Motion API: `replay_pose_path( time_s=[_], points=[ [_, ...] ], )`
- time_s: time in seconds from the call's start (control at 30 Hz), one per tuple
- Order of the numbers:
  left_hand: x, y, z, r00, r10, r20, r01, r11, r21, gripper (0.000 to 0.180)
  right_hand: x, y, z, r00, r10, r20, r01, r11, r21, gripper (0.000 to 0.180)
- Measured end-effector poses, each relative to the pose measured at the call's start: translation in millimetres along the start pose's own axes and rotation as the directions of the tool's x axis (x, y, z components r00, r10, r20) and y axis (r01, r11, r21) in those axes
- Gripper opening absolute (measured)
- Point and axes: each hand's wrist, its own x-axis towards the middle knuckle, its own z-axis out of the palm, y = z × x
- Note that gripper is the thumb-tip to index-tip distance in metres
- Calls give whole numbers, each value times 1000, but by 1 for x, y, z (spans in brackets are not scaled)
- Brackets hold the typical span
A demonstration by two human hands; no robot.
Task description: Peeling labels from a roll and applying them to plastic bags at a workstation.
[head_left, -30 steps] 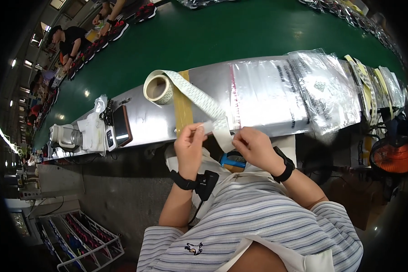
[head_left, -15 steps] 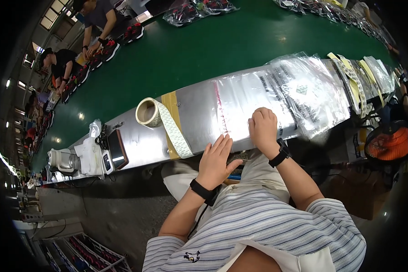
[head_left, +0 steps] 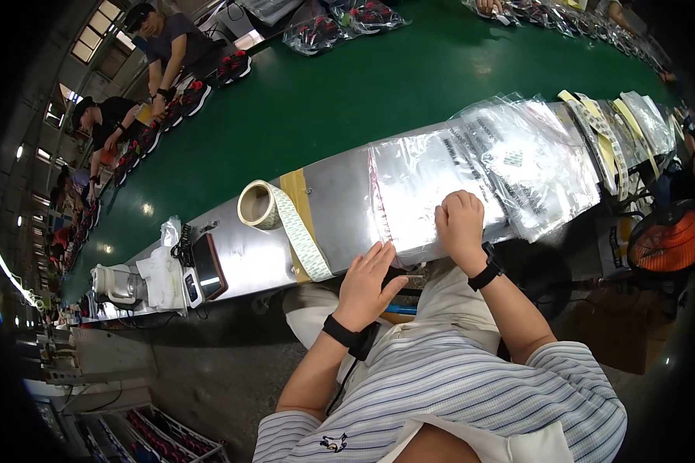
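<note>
A clear plastic bag (head_left: 421,189) with a reddish strip along its left edge lies flat on the metal ledge in front of me. My left hand (head_left: 365,287) is at the ledge's near edge, by the bag's lower left corner, its fingers stretched out and thumb apart. On the bag's near right part rests my right hand (head_left: 461,226), its fingers curled in; whatever may be under them is hidden. To the left, a roll of pale stickers with green print (head_left: 259,205) stands with its strip unrolled toward me over yellow tape (head_left: 295,185).
More clear bags (head_left: 529,166) overlap at the right, beside sticker strips (head_left: 598,143). A tablet-like device (head_left: 208,266) and a white machine (head_left: 117,284) sit at the left. Beyond runs a green belt (head_left: 316,100) with shoes (head_left: 195,99) and people. An orange fan (head_left: 662,243) stands lower right.
The view has shifted slightly, and both hands stay in nearly the same place by the bag. Another person's hand now shows at the bagged shoes at the top right.
</note>
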Motion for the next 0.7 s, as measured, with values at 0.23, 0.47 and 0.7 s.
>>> replay_pose_path(
  time_s=[0.23,0.47,0.7],
  points=[
    [60,38,-35,996,-87,7,71,760,-646,42,-4,-6,-7,993,-92,-67,102,983,154,9],
    [121,-17,54,946,19,322,290,-488,-823,33,0,21,-34,900,359,246,-431,657,618,7],
    [145,19,46,853,-90,514,515,-10,-857,28,19,1,-65,957,-5,291,-212,671,710,14]
  ],
)
